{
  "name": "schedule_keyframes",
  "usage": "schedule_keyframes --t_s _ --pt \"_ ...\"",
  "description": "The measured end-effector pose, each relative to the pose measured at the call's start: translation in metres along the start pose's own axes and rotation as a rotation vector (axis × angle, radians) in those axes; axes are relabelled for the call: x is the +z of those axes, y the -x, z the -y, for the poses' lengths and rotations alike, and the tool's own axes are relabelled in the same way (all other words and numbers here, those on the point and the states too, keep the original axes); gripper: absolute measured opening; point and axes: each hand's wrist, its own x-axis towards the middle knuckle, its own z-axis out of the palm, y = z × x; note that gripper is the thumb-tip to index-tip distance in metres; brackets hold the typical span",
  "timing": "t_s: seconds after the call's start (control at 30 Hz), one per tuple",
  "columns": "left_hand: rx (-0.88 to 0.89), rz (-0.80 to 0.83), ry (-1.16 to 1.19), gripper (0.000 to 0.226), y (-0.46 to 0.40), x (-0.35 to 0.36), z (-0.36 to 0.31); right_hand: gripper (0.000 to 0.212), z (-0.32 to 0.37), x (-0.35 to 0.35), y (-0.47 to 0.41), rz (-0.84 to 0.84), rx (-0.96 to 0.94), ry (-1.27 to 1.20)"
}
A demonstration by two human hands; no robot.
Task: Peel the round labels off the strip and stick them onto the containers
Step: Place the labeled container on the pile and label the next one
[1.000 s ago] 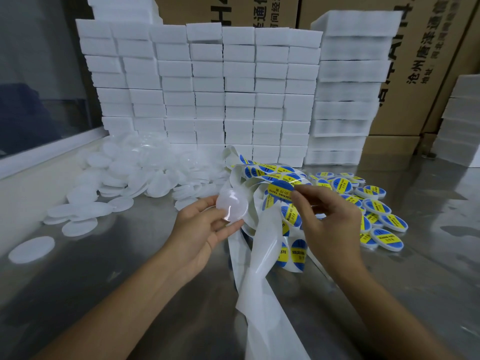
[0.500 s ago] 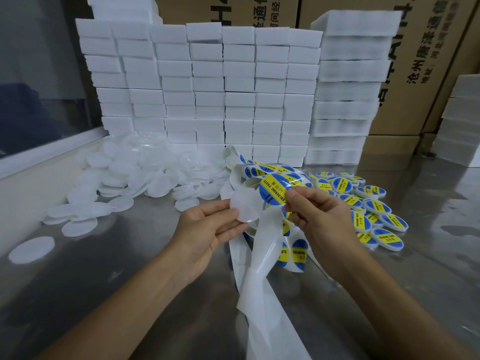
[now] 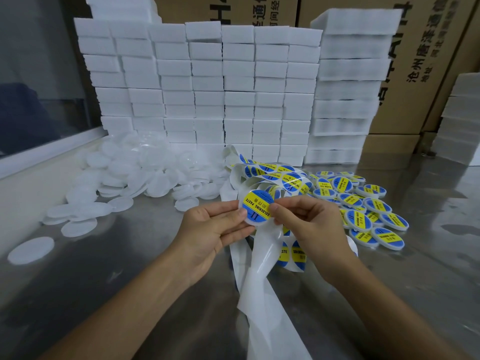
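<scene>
My left hand (image 3: 210, 229) holds a small round white container (image 3: 250, 221) by its left edge. A blue and yellow round label (image 3: 258, 207) reading SOLDERING PASTE lies on the container's face. My right hand (image 3: 309, 227) pinches the label's right edge between thumb and forefinger. The white backing strip (image 3: 262, 258) hangs down below both hands and trails toward me; more labels on it curl behind my hands (image 3: 275, 175).
A heap of blank white round containers (image 3: 135, 175) lies at left on the steel table (image 3: 78, 294). Labelled containers (image 3: 363, 209) pile at right. Stacked white foam blocks (image 3: 207, 87) and cardboard boxes (image 3: 428, 61) wall the back.
My right hand peeled a label off the strip and brought it left onto the container held by my left hand. The two hands have come together.
</scene>
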Motion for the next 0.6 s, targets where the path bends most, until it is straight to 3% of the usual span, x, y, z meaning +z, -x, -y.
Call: schedule_keyframes --t_s 0.37,0.6 --pt "0.016 -0.020 -0.026 0.051 0.0025 0.0011 -0.0012 0.009 -0.0003 0.0004 0.0000 0.019 -0.019 0.020" --pt "0.134 -0.067 -0.127 0.026 0.0051 0.0031 0.0012 0.009 -0.0017 0.0002 -0.0003 0.013 -0.028 0.040"
